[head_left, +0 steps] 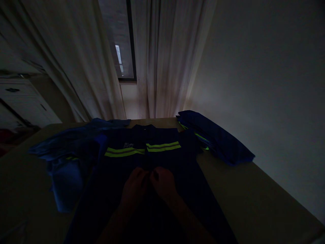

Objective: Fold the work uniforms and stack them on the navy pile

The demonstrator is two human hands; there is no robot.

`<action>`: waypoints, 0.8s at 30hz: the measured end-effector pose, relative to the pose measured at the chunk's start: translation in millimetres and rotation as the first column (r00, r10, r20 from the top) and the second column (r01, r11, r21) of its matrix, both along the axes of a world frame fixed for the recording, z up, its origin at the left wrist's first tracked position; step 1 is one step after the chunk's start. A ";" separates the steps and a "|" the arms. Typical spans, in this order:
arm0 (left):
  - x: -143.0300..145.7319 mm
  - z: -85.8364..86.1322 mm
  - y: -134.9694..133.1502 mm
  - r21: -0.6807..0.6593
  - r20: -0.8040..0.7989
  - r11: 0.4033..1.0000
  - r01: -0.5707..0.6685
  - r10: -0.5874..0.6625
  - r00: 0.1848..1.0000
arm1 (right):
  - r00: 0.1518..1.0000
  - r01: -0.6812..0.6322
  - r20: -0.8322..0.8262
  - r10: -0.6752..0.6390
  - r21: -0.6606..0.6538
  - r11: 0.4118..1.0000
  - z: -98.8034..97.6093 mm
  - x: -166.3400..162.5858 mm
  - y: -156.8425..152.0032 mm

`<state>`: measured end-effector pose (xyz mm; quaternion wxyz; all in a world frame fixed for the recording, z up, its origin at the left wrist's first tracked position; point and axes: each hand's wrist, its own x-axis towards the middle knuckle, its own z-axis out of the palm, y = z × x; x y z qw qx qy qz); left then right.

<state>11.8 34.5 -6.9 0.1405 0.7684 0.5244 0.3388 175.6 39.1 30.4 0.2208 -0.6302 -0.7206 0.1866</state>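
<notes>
A dark navy work shirt point(165, 161) with yellow-green reflective bands across its chest lies spread face up, collar away from me. Over its front opening, just below the bands, my left hand point(135, 184) and my right hand point(164, 181) meet with fingertips nearly touching. Both have their fingers curled in a pinch at the shirt's front edge. Whether they grip cloth or a button is too dark to make out. Faint white lettering shows above the band on the left side of the chest.
Crumpled blue clothing point(67, 183) lies left of the shirt. A folded navy garment point(215, 139) with yellow-green trim rests at the right by the wall point(266, 101). Everything lies on a brownish surface point(243, 200). Behind are curtains point(167, 61), a window, and a white cabinet point(22, 98).
</notes>
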 end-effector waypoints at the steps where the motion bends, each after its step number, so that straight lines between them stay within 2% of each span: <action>1: 0.0 1.8 -0.3 -0.019 -0.007 1.000 0.012 -0.012 1.000 | 1.000 -0.014 0.004 0.014 0.013 1.000 -0.6 0.0 -0.1; 6: -1.1 7.9 0.7 -0.069 -0.025 0.997 0.041 -0.043 0.999 | 0.998 -0.019 -0.052 0.021 0.047 0.999 -2.9 -1.2 0.2; 13: -4.1 3.0 3.1 -0.019 -0.088 0.998 0.057 -0.059 0.994 | 0.991 0.013 -0.136 -0.008 0.035 0.999 -1.6 -3.0 -1.1; 18: -3.1 -0.3 1.1 0.001 -0.101 1.000 0.020 -0.020 0.995 | 0.984 -0.033 -0.172 0.042 0.053 0.998 -0.6 0.6 0.8; 24: -0.3 -3.4 1.1 0.009 -0.055 1.000 0.007 -0.007 0.998 | 0.940 -0.056 -0.340 0.034 -0.054 0.997 -3.0 4.4 6.5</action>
